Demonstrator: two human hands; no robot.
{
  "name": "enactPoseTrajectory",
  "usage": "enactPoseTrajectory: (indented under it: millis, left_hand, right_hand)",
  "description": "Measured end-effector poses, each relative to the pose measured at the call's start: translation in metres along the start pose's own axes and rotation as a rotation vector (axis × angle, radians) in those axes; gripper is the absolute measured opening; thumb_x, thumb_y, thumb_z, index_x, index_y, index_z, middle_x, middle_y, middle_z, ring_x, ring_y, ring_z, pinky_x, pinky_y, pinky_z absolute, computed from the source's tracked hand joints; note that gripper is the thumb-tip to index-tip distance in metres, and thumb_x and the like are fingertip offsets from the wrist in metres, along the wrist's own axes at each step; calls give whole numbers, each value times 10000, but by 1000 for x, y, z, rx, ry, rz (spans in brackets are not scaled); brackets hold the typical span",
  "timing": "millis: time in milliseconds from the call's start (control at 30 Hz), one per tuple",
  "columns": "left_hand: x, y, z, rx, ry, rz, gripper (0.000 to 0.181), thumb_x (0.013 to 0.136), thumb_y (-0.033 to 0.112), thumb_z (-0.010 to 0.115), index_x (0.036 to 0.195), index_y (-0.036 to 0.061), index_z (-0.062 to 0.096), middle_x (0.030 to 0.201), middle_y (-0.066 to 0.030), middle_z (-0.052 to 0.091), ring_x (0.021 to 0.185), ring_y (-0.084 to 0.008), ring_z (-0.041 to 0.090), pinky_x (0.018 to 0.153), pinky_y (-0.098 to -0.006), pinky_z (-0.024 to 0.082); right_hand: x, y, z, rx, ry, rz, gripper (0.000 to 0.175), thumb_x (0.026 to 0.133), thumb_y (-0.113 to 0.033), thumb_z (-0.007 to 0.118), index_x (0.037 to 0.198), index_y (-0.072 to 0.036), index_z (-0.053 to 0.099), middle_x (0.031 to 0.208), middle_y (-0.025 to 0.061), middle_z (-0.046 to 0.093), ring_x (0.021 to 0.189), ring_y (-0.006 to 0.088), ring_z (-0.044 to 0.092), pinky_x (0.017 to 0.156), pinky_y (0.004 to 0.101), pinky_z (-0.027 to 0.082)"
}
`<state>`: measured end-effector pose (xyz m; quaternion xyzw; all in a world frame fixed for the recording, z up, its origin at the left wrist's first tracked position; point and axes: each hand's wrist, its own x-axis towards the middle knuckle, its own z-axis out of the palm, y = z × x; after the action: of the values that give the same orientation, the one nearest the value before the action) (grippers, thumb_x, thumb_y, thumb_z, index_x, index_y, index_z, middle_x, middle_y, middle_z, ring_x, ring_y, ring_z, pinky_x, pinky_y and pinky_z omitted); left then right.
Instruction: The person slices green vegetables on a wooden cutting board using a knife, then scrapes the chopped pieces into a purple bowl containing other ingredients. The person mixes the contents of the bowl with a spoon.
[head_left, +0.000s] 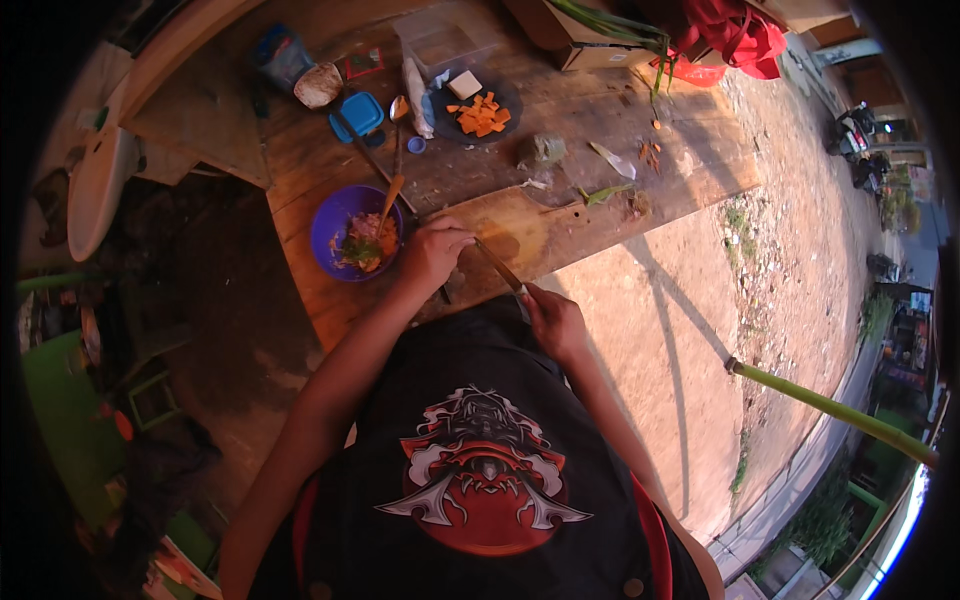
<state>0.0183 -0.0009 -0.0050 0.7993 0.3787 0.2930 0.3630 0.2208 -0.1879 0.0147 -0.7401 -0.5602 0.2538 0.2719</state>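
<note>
In my right hand (553, 321) is the handle of a knife (498, 264), its blade slanting up and left over a wooden cutting board (536, 225). My left hand (435, 253) has its fingertips closed together at the blade's tip; what lies between them is too small to make out. Just left of that hand stands a purple bowl (322, 236) holding shredded orange and pale food with chopped greens. A spoon with a wooden-looking handle (393, 196) leans in the bowl. A wet-looking darker patch marks the board beyond the blade.
On the wooden table (465, 176), a dark plate (512, 90) carries orange vegetable pieces (480, 116) and a pale block (464, 85). Nearby are a blue lid (357, 117), a metal spoon (398, 112) and vegetable scraps (611, 161). A cardboard box (600, 52) stands behind.
</note>
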Motion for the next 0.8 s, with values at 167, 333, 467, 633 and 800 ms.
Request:
enactPoseTrajectory:
  millis: [167,333,467,633,800]
  left_hand:
    - [-4,27,-81,81,150,-112,153,936,160,813,1056,70,842,974,-74,764,855,-270,744,773,-380,573]
    - [-39,-19,-145,316,259,-549,300,965,91,740,1260,90,791,1121,-114,767,1011,-294,736,887,-390,573]
    - [-64,-4,-148,673,66,-95,535,926,8,686,1434,175,704,1466,-132,619,1383,-349,542,1071,-432,502]
    - [-71,1,-127,806,-9,-111,581,891,9,685,1429,227,715,1623,-118,477,1523,-398,369,1173,-563,407]
    - [-82,-33,-125,661,175,-293,452,845,157,801,1294,207,791,1600,-126,499,1525,-399,349,1212,-574,345]
  right_hand:
    - [33,-71,-25,28,-58,-116,283,1037,-256,689,1227,-60,762,952,202,753,860,418,731,753,501,576]
    - [70,-98,13,7,-77,-238,304,1048,-281,675,1212,-44,773,972,222,760,897,435,737,788,519,571]
    - [78,-113,21,61,-216,-133,316,1043,-303,676,1186,-42,784,938,243,756,912,459,731,814,537,565]
    - [78,-120,24,73,-324,-79,341,1061,-364,616,1107,-70,784,906,246,744,927,478,719,824,580,561]
    - [68,-78,29,18,-136,-54,338,1043,-399,652,1073,-73,738,872,236,747,888,473,727,787,584,564]
